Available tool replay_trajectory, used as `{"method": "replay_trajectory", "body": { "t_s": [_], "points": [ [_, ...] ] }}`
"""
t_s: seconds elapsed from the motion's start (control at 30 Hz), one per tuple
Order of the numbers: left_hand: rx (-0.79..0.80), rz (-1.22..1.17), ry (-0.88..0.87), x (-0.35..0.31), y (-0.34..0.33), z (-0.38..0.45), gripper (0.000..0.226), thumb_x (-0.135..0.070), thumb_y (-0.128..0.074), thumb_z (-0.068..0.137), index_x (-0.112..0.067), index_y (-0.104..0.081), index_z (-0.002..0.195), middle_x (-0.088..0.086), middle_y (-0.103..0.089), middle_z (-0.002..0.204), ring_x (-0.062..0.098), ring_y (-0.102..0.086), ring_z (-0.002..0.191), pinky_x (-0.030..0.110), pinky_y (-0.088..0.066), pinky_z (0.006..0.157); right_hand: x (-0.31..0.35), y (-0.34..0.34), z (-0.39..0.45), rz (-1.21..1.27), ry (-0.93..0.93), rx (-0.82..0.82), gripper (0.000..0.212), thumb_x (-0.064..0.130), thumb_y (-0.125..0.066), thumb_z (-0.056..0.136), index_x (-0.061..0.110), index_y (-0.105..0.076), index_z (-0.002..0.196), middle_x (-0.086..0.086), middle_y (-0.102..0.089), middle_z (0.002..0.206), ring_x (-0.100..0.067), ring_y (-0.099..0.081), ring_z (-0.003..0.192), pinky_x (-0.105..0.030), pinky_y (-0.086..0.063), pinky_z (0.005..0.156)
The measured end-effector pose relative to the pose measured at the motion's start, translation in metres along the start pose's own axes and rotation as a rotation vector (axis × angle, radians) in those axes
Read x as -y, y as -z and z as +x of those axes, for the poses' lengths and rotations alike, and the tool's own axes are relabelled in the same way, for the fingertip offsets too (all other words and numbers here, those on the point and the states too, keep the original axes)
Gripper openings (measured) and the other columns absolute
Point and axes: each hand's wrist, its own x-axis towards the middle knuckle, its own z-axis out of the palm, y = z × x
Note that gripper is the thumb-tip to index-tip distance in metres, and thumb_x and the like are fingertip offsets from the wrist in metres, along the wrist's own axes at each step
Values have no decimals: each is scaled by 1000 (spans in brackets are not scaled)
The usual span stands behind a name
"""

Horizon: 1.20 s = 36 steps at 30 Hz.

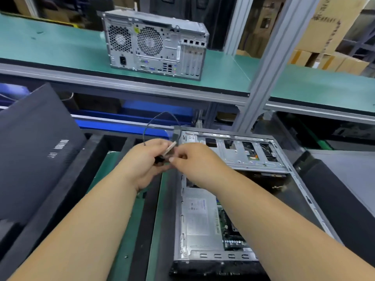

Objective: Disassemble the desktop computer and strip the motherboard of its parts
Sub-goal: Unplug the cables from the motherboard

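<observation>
Two hands meet just above the near-left corner of the open computer case (pixel 233 179), sharing one small part (pixel 172 149), a flat pale piece whose exact kind is too blurred to tell. The left hand (pixel 146 161) grips it from below with fingers curled round it, and the right hand (pixel 194 159) pinches its near end between thumb and fingertips, so both grips are narrow and holding the same piece. One thin dark cable (pixel 154 120) loops up from the part and arches back toward the case's far-left corner. The open case lies flat on the bench (pixel 123 230), directly under and right of the hands, with one silver power supply (pixel 199 218) against its left wall and a strip of green motherboard (pixel 225 224) just beside it, partly hidden by the right forearm. A metal drive cage (pixel 243 153) spans the far end of the case. Two dark panels flank the work: one black panel (pixel 34 151) tilted at the left, one grey panel (pixel 345 179) at the right. On the upper green shelf (pixel 60 47), well apart from the hands, stands one second computer tower (pixel 156 45), upright, its rear ports facing the person.
</observation>
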Motion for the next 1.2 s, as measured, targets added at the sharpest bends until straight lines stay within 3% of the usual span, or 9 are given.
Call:
{"method": "replay_trajectory", "body": {
  "t_s": [0.2,0.4,0.53,0.67,0.8,0.9,1.0,1.1,1.2],
  "points": [
    [-336,397,130,35,77,22,21,-33,-58,94,-13,-62,88,4,-70,77,11,-49,52,21,-40,49,-10,-9,4,150,-85,-86,23,36,-58,93,23,-64,74,8,-58,63,-10,-54,56,-28,-45,56],
    [-467,611,350,88,121,47,49,-39,-70,83,-1,-61,112,17,-67,101,28,-58,82,34,-43,74,-32,-6,5,245,-170,-160,20,33,-61,89,18,-65,75,0,-62,64,-10,-47,46,-23,-41,47],
    [-422,620,350,98,115,50,89,-52,-74,75,-10,-38,144,14,-54,134,31,-53,118,37,-42,94,-47,-1,0,268,-216,-172,19,33,-58,90,26,-68,75,8,-60,59,-8,-47,44,-25,-43,47],
    [-497,675,156,84,98,46,40,-68,-56,76,-32,-69,86,-3,-66,96,18,-62,75,28,-45,64,-63,11,-5,261,-262,-228,20,32,-57,90,28,-69,74,14,-58,56,-5,-47,46,-24,-40,50],
    [-447,567,20,58,66,45,60,-61,-44,86,-18,-66,51,-19,-66,83,4,-59,76,24,-35,62,-83,29,-16,330,-331,-287,28,35,-55,93,31,-70,69,10,-59,56,-5,-47,44,-25,-41,51],
    [-367,577,-71,43,40,42,49,-37,-47,88,-16,-64,47,-24,-66,91,-4,-56,84,21,-35,68,-102,42,-27,392,-369,-323,33,38,-54,95,24,-70,69,7,-58,58,-11,-49,47,-28,-43,57],
    [-304,619,-177,30,9,29,31,-27,-50,84,-22,-69,60,-16,-67,72,3,-61,74,14,-39,59,-125,52,-36,399,-411,-316,39,42,-52,96,20,-70,69,5,-58,57,-12,-49,46,-29,-43,59],
    [-187,671,-243,24,-23,18,32,-31,-48,80,-21,-74,64,-23,-66,87,-16,-53,84,14,-35,69,-148,60,-44,349,-464,-256,50,48,-46,98,19,-71,66,4,-60,55,-9,-50,43,-28,-37,56],
    [-68,725,-332,25,-52,12,22,-38,-57,86,-32,-75,76,-18,-66,96,-11,-56,89,17,-38,76,-170,66,-50,305,-524,-193,60,50,-40,100,16,-72,61,2,-62,55,-10,-50,41,-25,-35,52]
  ]
}}
